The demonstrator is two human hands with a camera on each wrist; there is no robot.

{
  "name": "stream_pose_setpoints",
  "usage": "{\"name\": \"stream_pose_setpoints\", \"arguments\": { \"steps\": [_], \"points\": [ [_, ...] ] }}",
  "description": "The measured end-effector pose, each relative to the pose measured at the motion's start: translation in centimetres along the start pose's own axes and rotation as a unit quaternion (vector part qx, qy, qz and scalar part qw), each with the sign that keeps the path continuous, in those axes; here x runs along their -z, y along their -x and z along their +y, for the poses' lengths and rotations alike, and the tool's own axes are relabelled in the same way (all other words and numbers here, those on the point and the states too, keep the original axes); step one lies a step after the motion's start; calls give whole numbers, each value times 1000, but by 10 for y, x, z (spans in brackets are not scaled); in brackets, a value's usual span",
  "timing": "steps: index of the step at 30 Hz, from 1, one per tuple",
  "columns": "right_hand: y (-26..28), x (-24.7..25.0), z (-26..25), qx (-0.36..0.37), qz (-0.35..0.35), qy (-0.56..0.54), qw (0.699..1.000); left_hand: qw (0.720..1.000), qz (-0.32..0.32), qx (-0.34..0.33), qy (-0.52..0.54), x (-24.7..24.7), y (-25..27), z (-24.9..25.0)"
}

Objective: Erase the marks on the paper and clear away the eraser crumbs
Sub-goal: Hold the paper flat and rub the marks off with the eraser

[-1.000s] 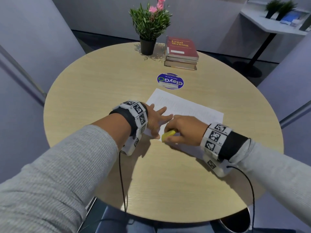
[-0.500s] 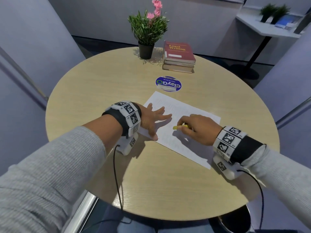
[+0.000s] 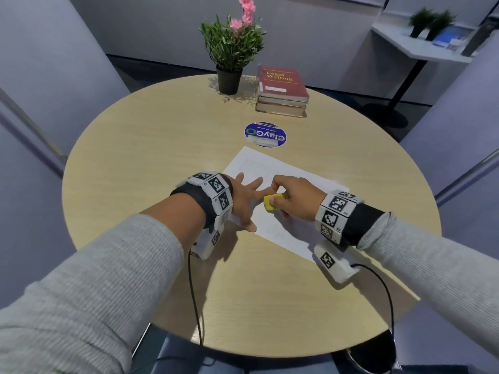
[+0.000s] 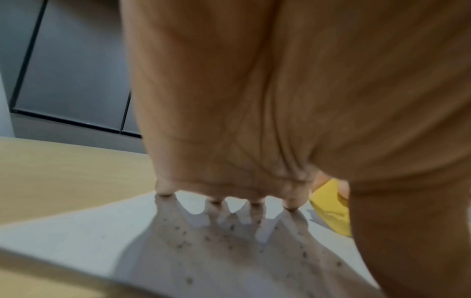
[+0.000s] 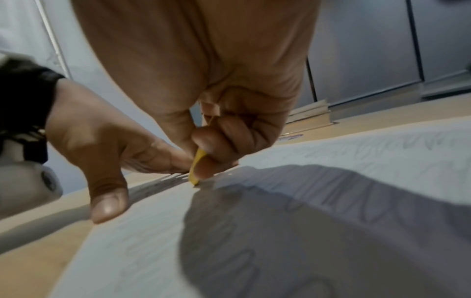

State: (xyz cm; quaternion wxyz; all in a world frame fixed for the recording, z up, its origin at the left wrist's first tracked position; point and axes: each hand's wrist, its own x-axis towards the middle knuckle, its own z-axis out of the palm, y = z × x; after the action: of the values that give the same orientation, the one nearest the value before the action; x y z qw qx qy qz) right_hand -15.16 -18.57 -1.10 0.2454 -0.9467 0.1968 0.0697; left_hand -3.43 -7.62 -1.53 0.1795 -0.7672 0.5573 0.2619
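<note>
Yellow eraser (image 3: 273, 202), pinched in your right hand (image 3: 293, 197), has swung back beside your flat, spread left hand (image 3: 243, 197) on the paper (image 3: 280, 168). Left wrist: crumbs (image 4: 229, 227) remain. Right wrist: eraser's edge touches paper; faint marks (image 5: 382, 147) persist.

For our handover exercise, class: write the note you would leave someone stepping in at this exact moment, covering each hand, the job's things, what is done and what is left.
Left hand: flat, fingers spread, pressing the paper's near-left edge to the table.
Right hand: pinching the yellow eraser, its edge down on the paper beside the left fingers.
Done: cannot tell how much has been rubbed out.
Left: faint pencil marks remain across the sheet; dark eraser crumbs lie under the left hand and need clearing.
</note>
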Motion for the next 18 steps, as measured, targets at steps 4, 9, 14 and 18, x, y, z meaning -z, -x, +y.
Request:
{"name": "stream_pose_setpoints", "arguments": {
  "steps": [4, 9, 14, 18],
  "points": [
    [1, -4, -4, 27, 23, 61, 997, 1000, 17, -5, 4, -8, -8, -3],
    [2, -3, -12, 51, 10, 108, 993, 1000, 3, -5, 23, -3, 6, 1],
    [6, -3, -21, 88, -45, 95, 991, 1000, -6, -13, 26, 2, 14, 3],
    [2, -2, -21, 82, -26, 115, 990, 999, -8, -20, 30, 3, 18, 4]
  ]
}}
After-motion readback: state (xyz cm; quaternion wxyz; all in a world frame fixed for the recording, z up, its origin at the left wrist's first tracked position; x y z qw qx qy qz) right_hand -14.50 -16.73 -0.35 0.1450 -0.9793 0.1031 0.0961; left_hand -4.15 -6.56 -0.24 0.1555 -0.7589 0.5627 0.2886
